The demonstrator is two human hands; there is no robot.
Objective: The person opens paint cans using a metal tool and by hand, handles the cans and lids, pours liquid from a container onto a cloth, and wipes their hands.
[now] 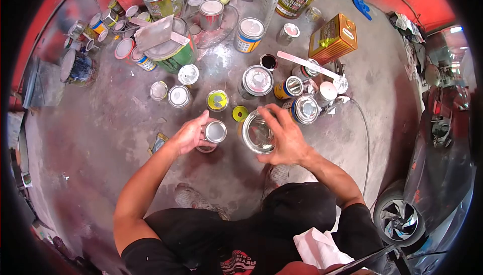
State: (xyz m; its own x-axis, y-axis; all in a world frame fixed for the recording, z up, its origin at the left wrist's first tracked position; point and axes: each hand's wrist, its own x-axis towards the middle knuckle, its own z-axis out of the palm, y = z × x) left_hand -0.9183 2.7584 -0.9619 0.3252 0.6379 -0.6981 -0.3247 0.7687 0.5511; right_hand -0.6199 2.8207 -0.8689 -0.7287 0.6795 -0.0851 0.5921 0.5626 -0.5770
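Note:
My left hand (191, 135) is closed around the side of a small can with a grey top (216, 131), held upright above the floor. My right hand (288, 136) grips a wider metal can (251, 135) from its right side, fingers over the rim. This can has a bright silver rim and a shiny inside; what it contains I cannot make out. Just beyond my hands stand a small can with a yellow-green top (218, 100) and a yellow-green ring-shaped piece (240, 113). A larger lidded can (257, 81) stands farther back.
Several paint cans crowd the floor ahead, including a blue-labelled can (249, 35) and a green bucket (176, 56). A pale stick (307, 64) lies across cups near a gold square tin (333, 38). A spray gun hose (368, 139) curves at right, near a car wheel (399, 219).

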